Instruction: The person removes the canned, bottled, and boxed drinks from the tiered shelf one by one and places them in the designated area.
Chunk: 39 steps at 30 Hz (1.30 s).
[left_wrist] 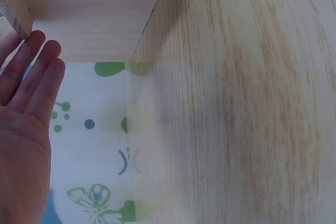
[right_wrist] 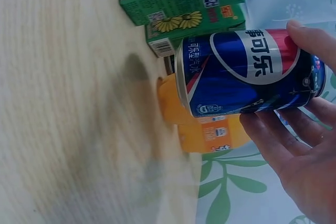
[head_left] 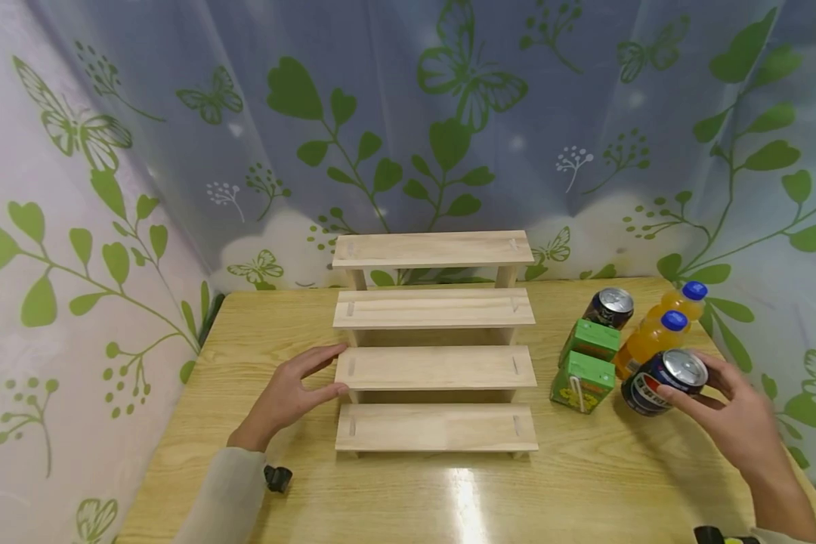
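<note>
My right hand (head_left: 741, 415) grips a dark blue cola can (head_left: 665, 381), thumb on one side and fingers on the other. In the right wrist view the can (right_wrist: 247, 72) shows a red, white and blue emblem, and its base appears raised off the tabletop. At the left end of a four-step wooden rack (head_left: 435, 368), my left hand (head_left: 292, 389) touches the edge with extended fingers. The left wrist view shows those fingertips (left_wrist: 51, 49) by the corner of a wooden board (left_wrist: 18, 9); the thumb is out of sight there.
Right of the rack stand two green drink cartons (head_left: 582, 381), another dark can (head_left: 610, 307) and two orange drink bottles (head_left: 659, 332) with blue caps. All rest on a wood-grain table (head_left: 421, 499). A patterned curtain (head_left: 394, 151) hangs behind and at both sides.
</note>
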{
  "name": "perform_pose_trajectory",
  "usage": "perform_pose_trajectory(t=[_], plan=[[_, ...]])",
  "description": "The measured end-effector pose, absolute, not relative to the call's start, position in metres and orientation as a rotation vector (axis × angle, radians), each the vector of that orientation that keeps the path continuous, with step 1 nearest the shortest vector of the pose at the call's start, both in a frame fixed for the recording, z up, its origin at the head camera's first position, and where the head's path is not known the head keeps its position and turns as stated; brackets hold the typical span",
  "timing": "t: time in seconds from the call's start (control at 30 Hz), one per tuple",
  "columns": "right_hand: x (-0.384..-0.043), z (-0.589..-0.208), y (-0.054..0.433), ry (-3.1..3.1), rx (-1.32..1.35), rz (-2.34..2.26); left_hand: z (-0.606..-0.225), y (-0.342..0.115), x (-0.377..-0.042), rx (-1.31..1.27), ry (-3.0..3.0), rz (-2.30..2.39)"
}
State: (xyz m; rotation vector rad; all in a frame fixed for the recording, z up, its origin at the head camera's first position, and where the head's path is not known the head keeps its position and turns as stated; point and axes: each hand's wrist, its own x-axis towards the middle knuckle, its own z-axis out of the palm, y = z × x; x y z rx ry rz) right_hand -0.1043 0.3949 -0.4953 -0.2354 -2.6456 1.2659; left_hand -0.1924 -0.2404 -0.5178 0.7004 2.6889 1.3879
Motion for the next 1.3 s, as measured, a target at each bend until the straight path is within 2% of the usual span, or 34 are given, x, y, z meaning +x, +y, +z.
perform_pose_trajectory(t=[1.3], plan=[[-0.11,-0.516,0.393,-2.716,-0.23,1.301,-0.522,-0.241,-0.194,0.745,2.708,1.388]])
